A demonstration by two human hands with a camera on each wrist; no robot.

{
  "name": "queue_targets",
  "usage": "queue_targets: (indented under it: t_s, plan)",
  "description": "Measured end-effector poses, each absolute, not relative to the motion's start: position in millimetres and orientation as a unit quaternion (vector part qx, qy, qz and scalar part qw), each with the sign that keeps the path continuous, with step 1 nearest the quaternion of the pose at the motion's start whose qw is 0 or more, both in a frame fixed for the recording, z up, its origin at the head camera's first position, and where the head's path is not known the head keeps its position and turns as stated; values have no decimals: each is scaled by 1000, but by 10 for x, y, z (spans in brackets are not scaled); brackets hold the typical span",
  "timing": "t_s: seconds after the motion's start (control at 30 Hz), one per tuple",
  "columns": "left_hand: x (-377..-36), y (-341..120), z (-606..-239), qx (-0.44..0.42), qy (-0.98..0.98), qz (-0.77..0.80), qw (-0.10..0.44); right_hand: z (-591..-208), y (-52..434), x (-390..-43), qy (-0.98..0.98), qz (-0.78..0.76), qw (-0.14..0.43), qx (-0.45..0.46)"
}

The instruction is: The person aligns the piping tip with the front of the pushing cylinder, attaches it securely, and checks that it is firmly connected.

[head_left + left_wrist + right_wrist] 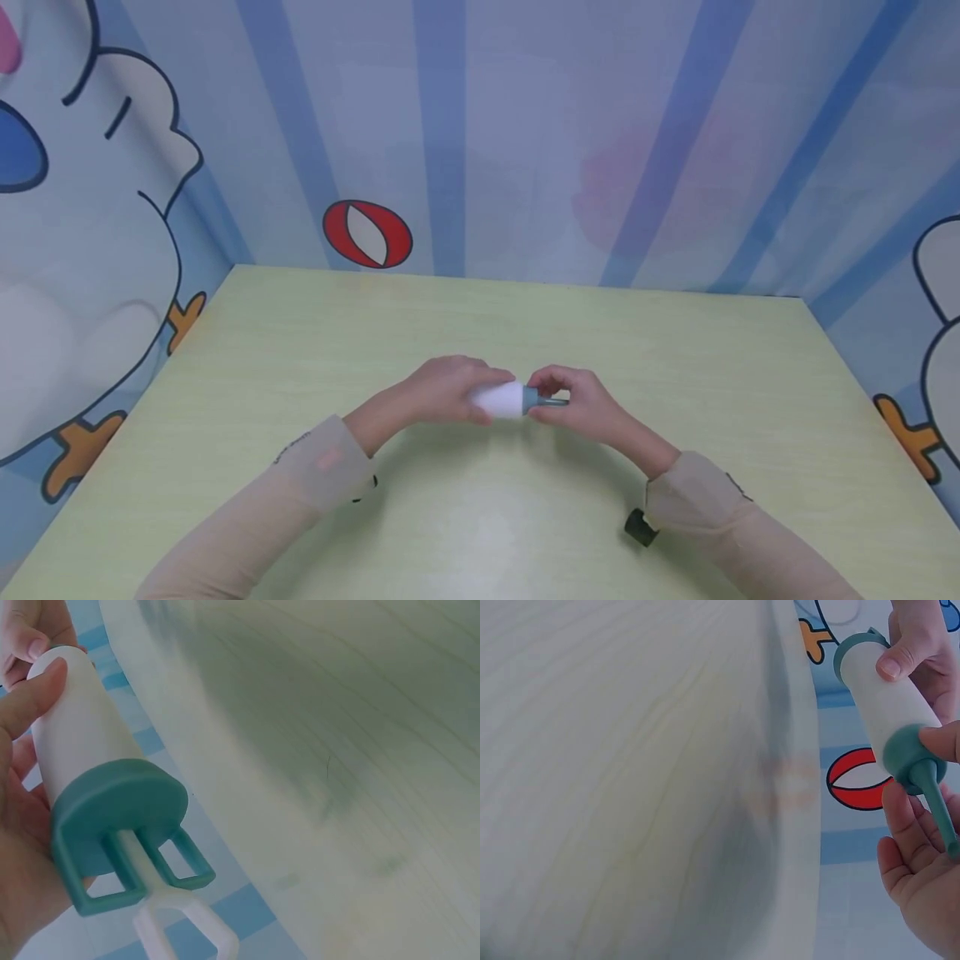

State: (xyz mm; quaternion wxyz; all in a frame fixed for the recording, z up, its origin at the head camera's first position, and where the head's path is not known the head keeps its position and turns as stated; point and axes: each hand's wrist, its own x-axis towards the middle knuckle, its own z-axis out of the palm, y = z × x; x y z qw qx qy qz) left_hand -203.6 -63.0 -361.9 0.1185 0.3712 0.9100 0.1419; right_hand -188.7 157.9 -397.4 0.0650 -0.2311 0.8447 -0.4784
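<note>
White plastic formed the barrel of a syringe-like tube (501, 399), held level above the middle of the pale green table (675, 358) between both hands. The left hand (442, 390) was curled round the white barrel, thumb and fingers wrapped over it. The right hand (581, 404) pinched the teal end (531, 398) and the thin teal stem (553, 402) that projected from it.

In the left wrist view, the tube (82, 742) lay against the palm, with a fingertip (37, 686) pressed on its upper part. A teal flange (120, 806) with two rectangular loops capped the near end, and a white plunger handle (184, 930) protruded beyond it.

In the right wrist view, the barrel (885, 697) ended in a teal dome (909, 750) that tapered into a narrow nozzle (939, 806). A thumb tip (939, 741) of the right hand rested on the dome, and the nozzle lay across the fingers (907, 847). Fingers of the other hand (907, 652) gripped the far end.

A small black object (640, 527) lay on the table just beside the right sleeve (697, 504). A cartoon-printed blue backdrop (525, 142) enclosed the table on three sides.
</note>
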Motion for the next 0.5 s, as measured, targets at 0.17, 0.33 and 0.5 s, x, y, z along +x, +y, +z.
queue_targets:
  t_s: [0.17, 0.33, 0.5]
  plan:
    - [-2017, -645, -3617, 381, 907, 141, 106, -4002, 1578, -1902, 833, -499, 85, -224]
    - [-2008, -651, -3631, 379, 911, 133, 93, -4015, 1568, -1906, 820, -523, 101, -210]
    - [-2001, -654, -3655, 376, 913, 136, 83, -4031, 1567, -1921, 811, -540, 107, -198]
